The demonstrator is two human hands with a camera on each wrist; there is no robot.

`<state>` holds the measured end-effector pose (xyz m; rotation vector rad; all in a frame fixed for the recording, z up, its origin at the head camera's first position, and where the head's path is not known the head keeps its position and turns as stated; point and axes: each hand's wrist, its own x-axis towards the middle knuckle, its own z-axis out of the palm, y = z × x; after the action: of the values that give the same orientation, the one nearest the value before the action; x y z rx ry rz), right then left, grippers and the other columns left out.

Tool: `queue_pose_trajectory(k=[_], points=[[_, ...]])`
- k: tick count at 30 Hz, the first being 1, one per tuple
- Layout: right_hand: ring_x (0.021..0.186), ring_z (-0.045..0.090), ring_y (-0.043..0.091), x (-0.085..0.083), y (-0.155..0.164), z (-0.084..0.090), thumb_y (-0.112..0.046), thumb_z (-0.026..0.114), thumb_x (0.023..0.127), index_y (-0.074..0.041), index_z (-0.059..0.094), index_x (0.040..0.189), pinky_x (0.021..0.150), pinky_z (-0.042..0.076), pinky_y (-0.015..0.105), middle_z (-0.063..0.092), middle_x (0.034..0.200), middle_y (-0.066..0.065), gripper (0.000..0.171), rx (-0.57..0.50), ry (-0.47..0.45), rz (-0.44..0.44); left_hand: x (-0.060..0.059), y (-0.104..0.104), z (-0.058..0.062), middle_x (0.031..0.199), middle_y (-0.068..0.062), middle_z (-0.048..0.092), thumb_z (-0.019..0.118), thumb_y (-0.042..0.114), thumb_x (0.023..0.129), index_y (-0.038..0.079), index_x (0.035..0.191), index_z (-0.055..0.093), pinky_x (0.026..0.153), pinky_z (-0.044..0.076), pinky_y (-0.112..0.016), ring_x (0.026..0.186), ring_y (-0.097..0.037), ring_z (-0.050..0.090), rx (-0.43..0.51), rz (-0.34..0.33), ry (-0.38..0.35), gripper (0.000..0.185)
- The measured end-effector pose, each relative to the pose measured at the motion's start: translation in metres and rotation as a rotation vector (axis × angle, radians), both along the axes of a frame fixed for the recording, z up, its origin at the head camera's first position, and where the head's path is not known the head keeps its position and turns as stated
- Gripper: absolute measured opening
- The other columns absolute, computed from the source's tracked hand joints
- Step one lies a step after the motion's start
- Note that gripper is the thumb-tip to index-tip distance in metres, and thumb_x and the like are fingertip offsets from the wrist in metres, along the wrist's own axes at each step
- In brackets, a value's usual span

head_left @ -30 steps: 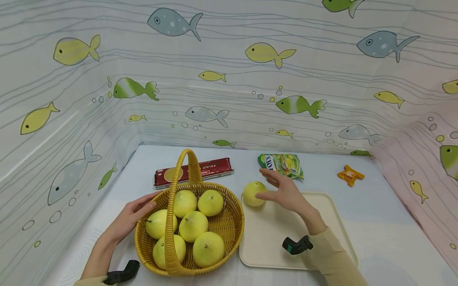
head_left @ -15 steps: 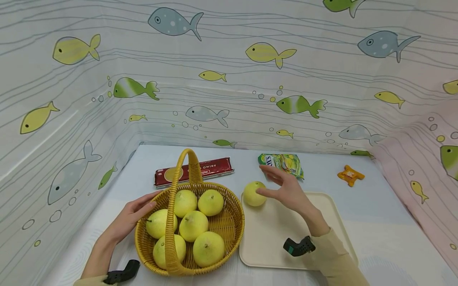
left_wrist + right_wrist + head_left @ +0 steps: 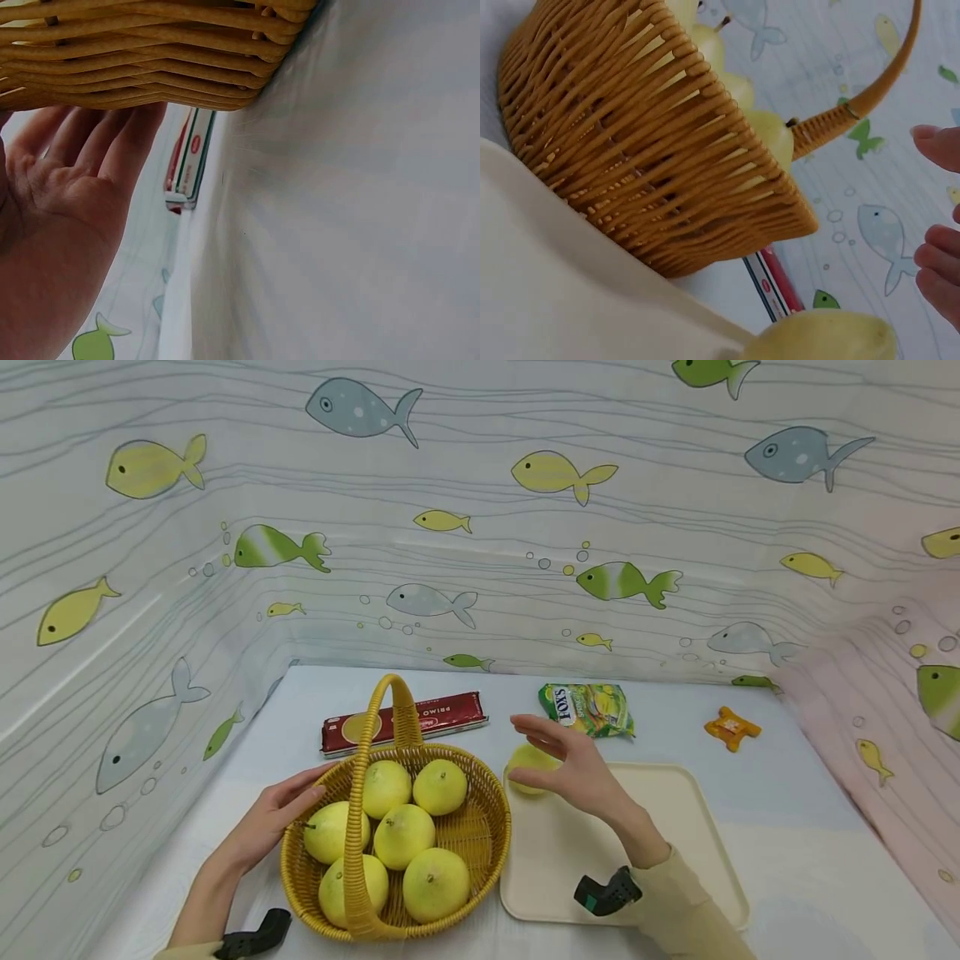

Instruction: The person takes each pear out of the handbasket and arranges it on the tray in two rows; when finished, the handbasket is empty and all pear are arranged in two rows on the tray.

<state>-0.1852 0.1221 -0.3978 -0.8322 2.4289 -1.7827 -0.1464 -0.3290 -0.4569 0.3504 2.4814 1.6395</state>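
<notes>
A wicker basket [image 3: 300, 893] with a tall arched handle holds several round yellow pears [image 3: 405, 837]. My left hand [image 3: 266, 818] rests against the basket's left rim; in the left wrist view its fingers [image 3: 112, 146] reach along the outside of the weave. One more pear [image 3: 525, 760] sits at the far left corner of a cream tray [image 3: 585, 860], partly hidden by my right hand [image 3: 577, 772]. That hand hovers above it with thumb and fingers spread. In the right wrist view, a gap shows between the fingers [image 3: 941, 262] and the pear [image 3: 821, 337].
Behind the basket lies a red biscuit pack [image 3: 450, 712]. A green candy bag [image 3: 588, 708] lies beyond the tray, and a small orange wrapped snack [image 3: 731, 728] is at the far right. Fish-patterned sheets [image 3: 480, 552] wall in the table at the back and sides.
My right hand first lifted slightly, then moved left over the loose pear, covering more of it. The left hand and the basket stay in place.
</notes>
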Motion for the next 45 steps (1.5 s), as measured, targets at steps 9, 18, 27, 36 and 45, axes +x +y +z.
queue_pose_trajectory(k=[9, 18, 27, 36, 45], points=[[0.134, 0.053, 0.028, 0.000, -0.034, 0.002, -0.016, 0.085, 0.081, -0.010, 0.053, 0.144, 0.110, 0.044, 0.037, 0.055, 0.145, 0.007, 0.071, 0.008, 0.005, 0.096, 0.003, 0.003, 0.002, 0.143, 0.004, 0.056, 0.045, 0.022, 0.108, 0.007, 0.152, 0.043, 0.095, 0.044, -0.011, 0.121, 0.011, 0.051, -0.007, 0.010, -0.007, 0.046], [0.133, 0.053, 0.030, 0.003, -0.061, -0.008, -0.017, 0.084, 0.082, -0.013, 0.053, 0.144, 0.110, 0.044, 0.036, 0.054, 0.146, 0.008, 0.070, 0.045, 0.024, 0.147, 0.003, 0.004, 0.003, 0.145, -0.005, 0.054, 0.045, 0.023, 0.108, 0.006, 0.152, 0.042, 0.095, 0.043, -0.011, 0.121, 0.012, 0.050, -0.011, 0.005, -0.003, 0.047], [0.134, 0.052, 0.029, 0.005, -0.076, -0.016, -0.021, 0.084, 0.082, -0.008, 0.052, 0.145, 0.111, 0.043, 0.039, 0.053, 0.147, 0.007, 0.072, 0.077, -0.036, 0.161, 0.003, 0.002, 0.000, 0.147, -0.003, 0.053, 0.045, 0.024, 0.108, 0.007, 0.153, 0.041, 0.095, 0.044, -0.011, 0.122, 0.012, 0.049, 0.001, -0.004, -0.017, 0.048], [0.134, 0.052, 0.023, 0.004, -0.084, -0.023, -0.025, 0.084, 0.082, -0.008, 0.052, 0.144, 0.111, 0.042, 0.035, 0.054, 0.146, 0.007, 0.072, 0.089, -0.045, 0.157, 0.001, 0.002, 0.002, 0.147, -0.006, 0.053, 0.045, 0.022, 0.108, 0.008, 0.152, 0.043, 0.095, 0.044, -0.011, 0.122, 0.010, 0.050, -0.012, -0.001, 0.009, 0.046], [0.130, 0.055, 0.022, 0.006, -0.091, -0.026, -0.022, 0.085, 0.081, -0.012, 0.056, 0.142, 0.108, 0.046, 0.040, 0.058, 0.142, 0.004, 0.068, 0.181, 0.030, 0.083, 0.001, 0.000, 0.001, 0.145, 0.000, 0.055, 0.045, 0.021, 0.108, 0.009, 0.151, 0.044, 0.095, 0.044, -0.012, 0.122, 0.008, 0.052, 0.000, 0.002, 0.016, 0.045]])
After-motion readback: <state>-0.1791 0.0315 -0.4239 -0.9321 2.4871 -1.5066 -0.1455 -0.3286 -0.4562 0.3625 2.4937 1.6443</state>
